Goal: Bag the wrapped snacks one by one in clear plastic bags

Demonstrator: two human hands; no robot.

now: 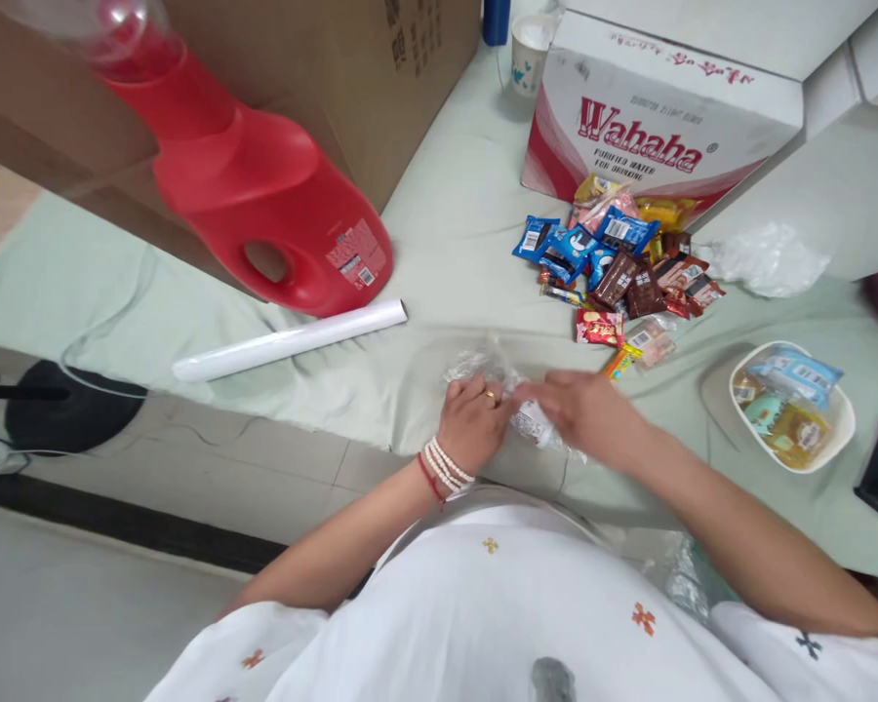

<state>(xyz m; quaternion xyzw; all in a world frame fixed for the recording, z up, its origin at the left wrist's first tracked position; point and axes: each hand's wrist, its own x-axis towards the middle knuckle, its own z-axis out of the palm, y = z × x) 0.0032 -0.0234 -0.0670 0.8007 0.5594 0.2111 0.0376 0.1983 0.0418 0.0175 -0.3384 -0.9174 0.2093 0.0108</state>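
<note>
A crumpled clear plastic bag (483,363) lies near the table's front edge, close to my body. My left hand (474,419), with a ring and bead bracelets, has its fingers curled over the bag and grips it. From the right, my right hand (589,414) reaches in with closed fingers pinching the bag's other side; it is slightly blurred. Part of the bag, with whitish print, shows between and below the hands. Beyond my right hand sits a pile of wrapped snacks (615,278) in blue, brown, red and yellow packets. A yellow-orange packet (621,361) lies nearest that hand.
A white bowl (841,429) of packaged snacks stands at right. Behind the pile are a Wahaha carton (651,117), a paper cup (528,58) and a crumpled clear bag (772,258). A red jug (256,185), a white roll (293,341) and a cardboard box (322,58) occupy the left.
</note>
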